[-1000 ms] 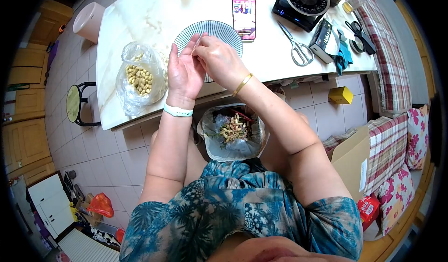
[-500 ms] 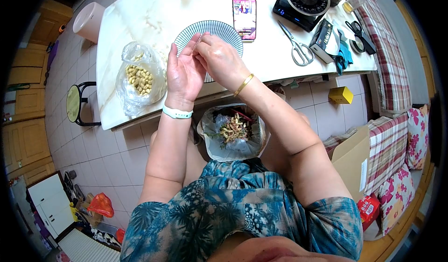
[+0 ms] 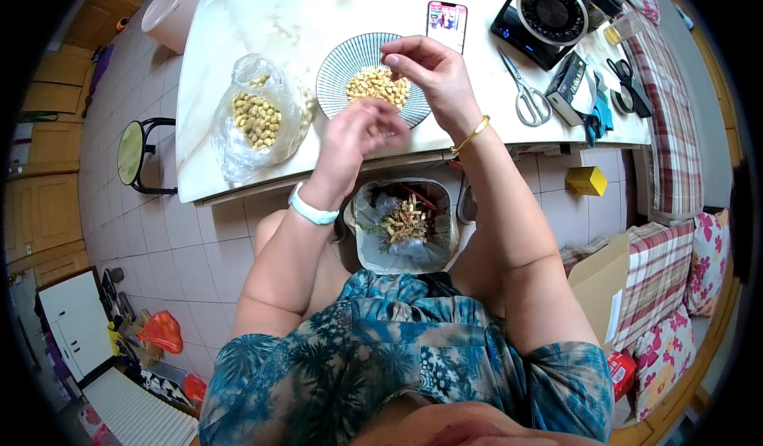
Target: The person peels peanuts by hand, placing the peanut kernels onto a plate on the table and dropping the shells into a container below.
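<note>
A striped blue-and-white plate holds a heap of pale peanut kernels. My right hand is over the plate's right side, thumb and forefinger drawn together in a pinch; anything between them is too small to make out. Just in front of the plate's near rim is my left hand, its fingers blurred by motion. To the left lies a clear plastic bag with what look like unshelled peanuts. Below the table edge, between my knees, stands a lined bin with shells and scraps.
A phone lies behind the plate. Scissors, a black device with a round grille and a tissue box are on the right. A stool and a pink bin stand left of the table.
My hands were together over the plate and have separated. The left dropped toward the near rim and the right lifted off to the right, uncovering the kernels. The view shifted slightly.
</note>
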The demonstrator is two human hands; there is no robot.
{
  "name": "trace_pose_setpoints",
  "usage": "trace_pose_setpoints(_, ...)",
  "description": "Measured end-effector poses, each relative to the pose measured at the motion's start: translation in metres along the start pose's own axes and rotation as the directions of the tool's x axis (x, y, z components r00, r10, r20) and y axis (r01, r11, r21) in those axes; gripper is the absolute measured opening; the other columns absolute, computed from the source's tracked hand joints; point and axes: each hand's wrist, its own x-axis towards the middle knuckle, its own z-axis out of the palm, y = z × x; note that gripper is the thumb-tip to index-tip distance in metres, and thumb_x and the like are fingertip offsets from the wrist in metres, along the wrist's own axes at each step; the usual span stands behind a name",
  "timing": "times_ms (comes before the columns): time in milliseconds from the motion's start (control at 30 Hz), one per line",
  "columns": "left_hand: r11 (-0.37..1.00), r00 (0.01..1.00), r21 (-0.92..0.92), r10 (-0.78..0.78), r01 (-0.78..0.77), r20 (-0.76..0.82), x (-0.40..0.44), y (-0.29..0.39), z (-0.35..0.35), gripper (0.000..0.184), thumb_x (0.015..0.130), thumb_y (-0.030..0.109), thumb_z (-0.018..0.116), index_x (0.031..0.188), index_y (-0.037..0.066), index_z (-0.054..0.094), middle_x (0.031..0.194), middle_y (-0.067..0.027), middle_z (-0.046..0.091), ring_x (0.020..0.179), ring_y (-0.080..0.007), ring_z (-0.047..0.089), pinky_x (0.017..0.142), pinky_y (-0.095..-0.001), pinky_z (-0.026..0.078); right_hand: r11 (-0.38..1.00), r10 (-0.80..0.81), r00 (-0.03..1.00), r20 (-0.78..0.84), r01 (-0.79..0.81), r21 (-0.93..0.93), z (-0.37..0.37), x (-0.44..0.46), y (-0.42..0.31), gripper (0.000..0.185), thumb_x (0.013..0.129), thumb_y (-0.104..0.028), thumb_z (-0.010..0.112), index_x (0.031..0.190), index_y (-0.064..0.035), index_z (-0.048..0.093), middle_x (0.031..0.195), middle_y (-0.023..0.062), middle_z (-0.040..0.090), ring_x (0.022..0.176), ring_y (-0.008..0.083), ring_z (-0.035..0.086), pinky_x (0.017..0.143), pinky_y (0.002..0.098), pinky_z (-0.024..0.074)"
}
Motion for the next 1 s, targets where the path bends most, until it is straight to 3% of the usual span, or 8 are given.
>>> trace_pose_setpoints(100, 0.936, 0.827, 0.324, -0.288, 0.136, 0.483, -0.012, -0.012, 0.001, 0.031, 0.105, 0.014, 0.040, 0.119, -0.004, 0.061, 0.104, -0.0155, 0.072, 0.097, -0.0215, 0.070, 0.084, -0.0343, 0.057, 0.994, 0.050, 0.998, 0.026, -0.052, 0.096, -0.006, 0.002, 0.002, 0.021, 0.094, -0.009, 0.073, 0.113, 0.0001, 0.073, 0.099, 0.0060, 0.074, 0.088, 0.0116, 0.068, 0.081, 0.0246, 0.0556)
trace_pose_setpoints(167, 0.773, 0.731, 0.626, -0.485, 0.102, 0.480, -0.023, -0.027, 0.014, 0.029, 0.099, 0.011, 0.048, 0.119, -0.003, 0.063, 0.102, -0.0168, 0.073, 0.094, -0.0240, 0.072, 0.082, -0.0342, 0.057, 0.986, 0.071, 0.995, 0.063, -0.080, 0.145, -0.007, 0.002, 0.003, 0.025, 0.095, -0.009, 0.072, 0.117, 0.0001, 0.072, 0.101, 0.0058, 0.072, 0.088, 0.0110, 0.066, 0.082, 0.0263, 0.0558)
trace_pose_setpoints(233, 0.418, 0.780, 0.830, -0.346, -0.369, 0.521, -0.037, -0.058, 0.013, 0.034, 0.091, 0.013, 0.057, 0.123, 0.003, 0.064, 0.111, -0.0226, 0.069, 0.095, -0.0402, 0.069, 0.088, -0.0440, 0.055, 0.978, 0.126, 0.990, 0.065, -0.135, 0.159, -0.004, 0.000, 0.003, 0.025, 0.094, -0.010, 0.072, 0.117, 0.0003, 0.072, 0.101, 0.0061, 0.072, 0.087, 0.0109, 0.066, 0.081, 0.0263, 0.0559)
trace_pose_setpoints(300, 0.186, 0.838, 0.929, -0.402, -0.319, 0.368, -0.047, -0.076, 0.014, 0.034, 0.090, 0.011, 0.057, 0.122, 0.006, 0.066, 0.114, -0.0201, 0.069, 0.101, -0.0396, 0.067, 0.090, -0.0463, 0.054, 0.982, 0.125, 0.989, 0.079, -0.134, 0.130, -0.003, 0.000, 0.002, 0.025, 0.094, -0.010, 0.073, 0.116, 0.0003, 0.072, 0.100, 0.0060, 0.072, 0.086, 0.0111, 0.066, 0.081, 0.0261, 0.0559)
trace_pose_setpoints(567, 0.377, 0.817, 0.738, 0.103, -0.559, 0.567, -0.027, -0.041, 0.023, 0.021, 0.088, 0.010, 0.067, 0.109, 0.006, 0.070, 0.104, -0.0134, 0.071, 0.094, -0.0330, 0.069, 0.081, -0.0404, 0.056, 0.979, 0.129, 0.991, 0.037, -0.121, -0.166, -0.002, 0.003, 0.017, 0.017, 0.092, -0.010, 0.075, 0.106, -0.0011, 0.076, 0.090, 0.0038, 0.075, 0.080, 0.0095, 0.069, 0.075, 0.0249, 0.0566)
trace_pose_setpoints(667, 0.420, 0.801, 0.704, 0.469, -0.573, 0.372, -0.015, -0.020, 0.022, 0.014, 0.091, 0.008, 0.070, 0.104, 0.002, 0.068, 0.093, -0.0113, 0.070, 0.080, -0.0245, 0.068, 0.071, -0.0319, 0.054, 0.921, 0.079, 0.996, -0.032, -0.086, -0.380, -0.002, 0.002, 0.019, 0.017, 0.089, -0.008, 0.075, 0.105, -0.0034, 0.078, 0.092, 0.0044, 0.077, 0.081, 0.0093, 0.070, 0.074, 0.0244, 0.0564)
trace_pose_setpoints(833, 0.579, 0.809, 0.736, 0.583, -0.351, -0.074, 0.019, 0.001, 0.001, 0.023, 0.095, 0.010, 0.070, 0.116, 0.001, 0.067, 0.098, -0.0037, 0.069, 0.078, -0.0069, 0.059, 0.067, -0.0228, 0.049, 0.930, 0.038, 0.998, -0.044, -0.052, -0.364, 0.001, 0.002, 0.027, 0.016, 0.090, -0.010, 0.074, 0.104, -0.0032, 0.078, 0.090, 0.0063, 0.077, 0.080, 0.0097, 0.069, 0.072, 0.0253, 0.0562)
trace_pose_setpoints(1000, 0.613, 0.818, 0.724, 0.563, -0.318, -0.118, 0.037, -0.002, -0.007, 0.020, 0.092, 0.004, 0.073, 0.110, 0.000, 0.066, 0.101, -0.0039, 0.070, 0.082, -0.0068, 0.061, 0.067, -0.0208, 0.053, 0.927, 0.056, 0.995, -0.081, -0.082, -0.365, 0.007, 0.000, 0.030, 0.015, 0.089, -0.010, 0.075, 0.101, -0.0015, 0.078, 0.086, 0.0081, 0.077, 0.077, 0.0113, 0.070, 0.071, 0.0255, 0.0565)
